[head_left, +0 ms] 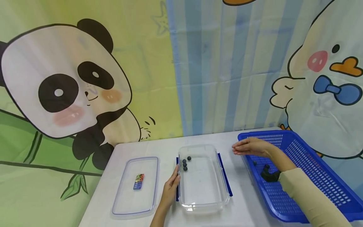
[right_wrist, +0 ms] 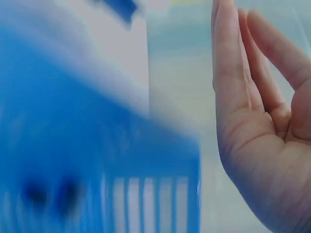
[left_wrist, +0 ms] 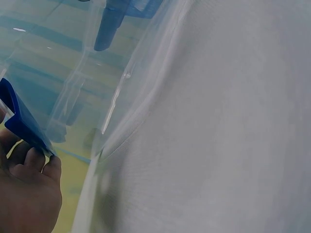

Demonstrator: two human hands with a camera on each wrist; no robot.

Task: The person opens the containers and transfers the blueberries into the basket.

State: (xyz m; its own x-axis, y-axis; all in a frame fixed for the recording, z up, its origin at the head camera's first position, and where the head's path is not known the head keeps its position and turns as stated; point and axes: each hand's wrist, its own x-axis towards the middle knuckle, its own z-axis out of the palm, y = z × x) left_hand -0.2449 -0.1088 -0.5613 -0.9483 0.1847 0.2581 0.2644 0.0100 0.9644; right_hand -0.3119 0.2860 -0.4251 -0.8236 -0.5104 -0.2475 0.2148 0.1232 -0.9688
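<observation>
A clear plastic food container (head_left: 202,189) with blue side latches stands on the table, several small dark balls, blueberry-like, lying in its far left part. My left hand (head_left: 169,189) holds its left side; in the left wrist view the fingers (left_wrist: 36,158) curl at a blue latch (left_wrist: 29,128). Over the left rim of a blue basket (head_left: 263,189) is my right hand (head_left: 252,147), fingers straight and together, nothing visible in it. Inside the basket sit a dark clump (head_left: 269,175) and a small dark ball (head_left: 254,163). The right wrist view blurs the basket's contents.
A clear lid (head_left: 122,195) with a blue-edged seal and a colourful label (head_left: 138,182) lies flat left of the container. The white table (head_left: 170,148) ends at a cartoon-printed curtain (head_left: 204,63) behind. The basket's raised walls border the right side.
</observation>
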